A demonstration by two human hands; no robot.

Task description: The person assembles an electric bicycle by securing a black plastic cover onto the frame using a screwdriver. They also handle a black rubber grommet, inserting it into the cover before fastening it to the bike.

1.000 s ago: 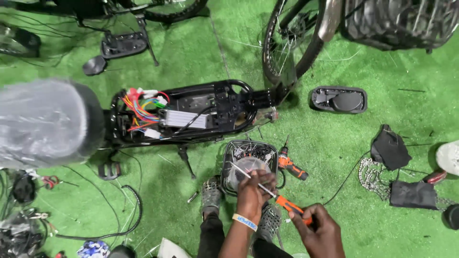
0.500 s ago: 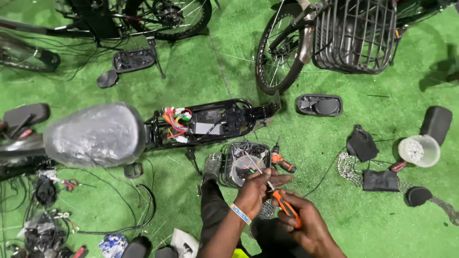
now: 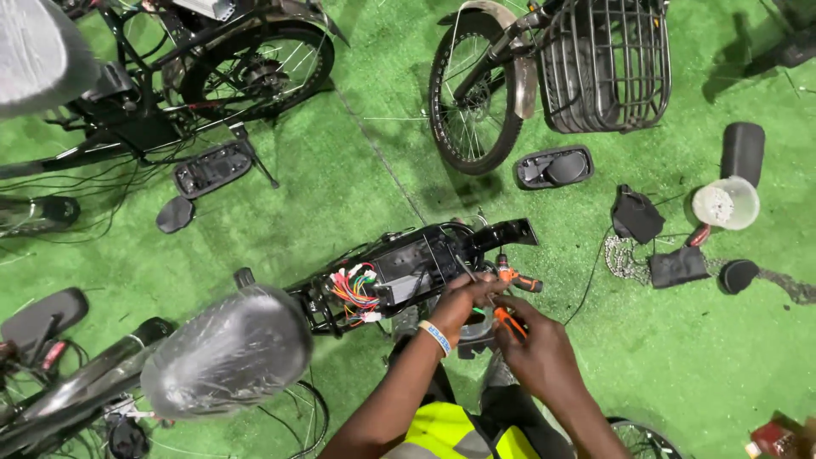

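Pliers [image 3: 510, 321], orange-handled, sat pinched in the right hand [image 3: 544, 353] just below the open controller bay [image 3: 408, 272]. Left hand [image 3: 463, 299] fingers pinched a thin wire [image 3: 466, 270]. Keeping that wire taut and the pliers close would probably give a cleaner grip.

— What lies around on the green turf floor [image 3: 323, 212]?

— A bicycle wheel [image 3: 473, 93] with a black wire basket [image 3: 605, 64] beside it, top right. Just below sits a black oval cover [image 3: 553, 166].

— And at the right?

— A white cup [image 3: 726, 202], a chain [image 3: 625, 259], and dark pouches [image 3: 637, 217]. Lower left, a plastic-wrapped saddle [image 3: 225, 353]; upper left, another bicycle frame [image 3: 170, 76].
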